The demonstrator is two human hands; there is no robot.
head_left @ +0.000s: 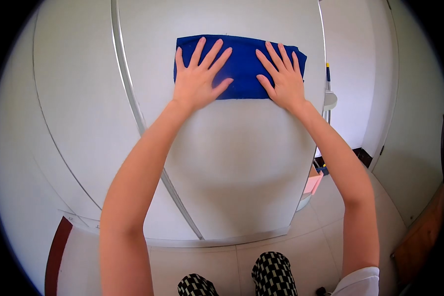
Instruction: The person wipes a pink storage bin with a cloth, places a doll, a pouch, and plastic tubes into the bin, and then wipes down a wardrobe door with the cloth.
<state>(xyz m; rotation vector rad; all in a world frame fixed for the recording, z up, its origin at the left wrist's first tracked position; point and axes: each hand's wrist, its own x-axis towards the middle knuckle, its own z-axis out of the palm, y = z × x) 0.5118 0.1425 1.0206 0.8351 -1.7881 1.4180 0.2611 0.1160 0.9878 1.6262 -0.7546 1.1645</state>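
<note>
A folded blue cloth [244, 69] lies flat against the white cabinet door [232, 163] in the head view. My left hand [197, 79] presses on the cloth's left part, fingers spread and palm down. On the right part rests my right hand [285, 79], its fingers also spread flat. Neither hand grips the cloth; both touch it from the front. Parts of the cloth are hidden beneath my palms.
A metal strip [128, 79] runs down the door's left side. Past the right edge stand a pole with a yellow-and-blue tip [328, 74] and a pink item [313, 182]. Floor tiles [311, 237] and my patterned trouser legs [275, 276] show below.
</note>
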